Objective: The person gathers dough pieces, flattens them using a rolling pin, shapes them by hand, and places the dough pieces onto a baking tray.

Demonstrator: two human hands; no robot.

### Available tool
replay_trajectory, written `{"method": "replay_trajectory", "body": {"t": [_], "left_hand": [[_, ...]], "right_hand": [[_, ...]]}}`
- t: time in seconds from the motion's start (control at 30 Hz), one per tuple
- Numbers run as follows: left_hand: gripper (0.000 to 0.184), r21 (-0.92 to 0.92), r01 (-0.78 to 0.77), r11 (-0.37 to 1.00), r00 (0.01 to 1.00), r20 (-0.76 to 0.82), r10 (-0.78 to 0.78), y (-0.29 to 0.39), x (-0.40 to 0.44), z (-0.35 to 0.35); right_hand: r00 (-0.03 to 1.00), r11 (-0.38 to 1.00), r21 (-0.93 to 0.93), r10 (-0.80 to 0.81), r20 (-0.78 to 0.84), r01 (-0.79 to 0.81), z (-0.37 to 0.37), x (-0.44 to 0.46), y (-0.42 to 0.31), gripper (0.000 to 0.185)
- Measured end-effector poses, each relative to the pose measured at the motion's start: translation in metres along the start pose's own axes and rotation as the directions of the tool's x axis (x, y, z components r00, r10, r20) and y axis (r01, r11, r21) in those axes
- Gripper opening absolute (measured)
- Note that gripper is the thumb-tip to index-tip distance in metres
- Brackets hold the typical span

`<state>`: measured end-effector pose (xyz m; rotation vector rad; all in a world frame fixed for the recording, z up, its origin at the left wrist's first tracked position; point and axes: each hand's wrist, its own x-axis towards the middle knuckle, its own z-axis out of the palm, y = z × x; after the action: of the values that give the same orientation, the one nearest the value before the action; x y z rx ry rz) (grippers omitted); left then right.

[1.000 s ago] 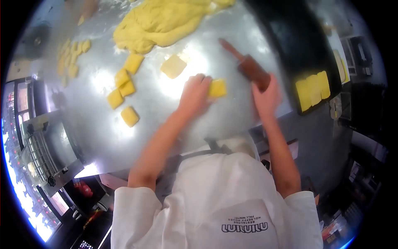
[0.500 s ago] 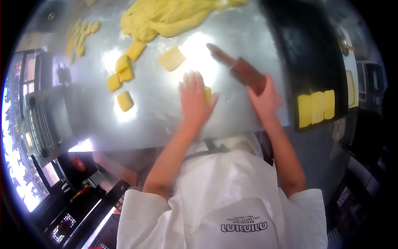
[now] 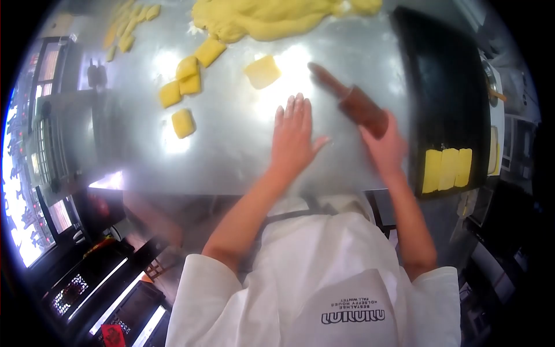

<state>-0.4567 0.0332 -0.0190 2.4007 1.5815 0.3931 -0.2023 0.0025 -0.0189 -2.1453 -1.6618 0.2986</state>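
My left hand (image 3: 293,139) lies flat on the metal table with its fingers stretched out and the thumb apart. Whatever may be under its palm is hidden. A brown wooden rolling pin (image 3: 364,111) slants across the table's right part, and my right hand (image 3: 386,144) is wrapped round its near end. Just beyond my left fingertips rests a flattened pale yellow dough piece (image 3: 263,72). Farther left are several small yellow dough pieces, among them a separate one (image 3: 183,123) and a touching cluster (image 3: 189,75).
A large yellow dough mass (image 3: 272,20) spreads along the table's far side. Small dough lumps (image 3: 127,40) lie at the far left. On the right, a black tray (image 3: 448,98) holds three flat yellow dough sheets (image 3: 447,169) near its front edge. The metal table's (image 3: 225,168) front edge runs by my apron.
The view has shifted, so the table's things appear farther right. The bit of yellow dough that showed beside my left hand is out of sight. My right hand keeps hold of the rolling pin.
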Motion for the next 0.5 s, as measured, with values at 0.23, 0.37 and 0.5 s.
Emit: {"method": "replay_trajectory", "body": {"t": [0.23,0.37,0.5], "left_hand": [[0.062,-0.532,0.121,0.838,0.916,-0.266,-0.300,-0.035,-0.012,-0.052],[0.021,-0.204,0.145,0.968,0.931,-0.304,-0.203,-0.115,-0.026,-0.067],[0.043,0.018,0.113,0.993,0.963,-0.248,-0.105,-0.123,0.005,-0.049]], "right_hand": [[0.942,0.972,0.212,0.030,0.333,-0.106,-0.034,0.016,-0.058,0.081],[0.750,0.920,0.222,-0.392,0.532,0.324,-0.039,0.010,-0.098,0.078],[0.800,0.974,0.106,-0.226,0.556,0.202,0.010,0.046,-0.119,0.067]]}}
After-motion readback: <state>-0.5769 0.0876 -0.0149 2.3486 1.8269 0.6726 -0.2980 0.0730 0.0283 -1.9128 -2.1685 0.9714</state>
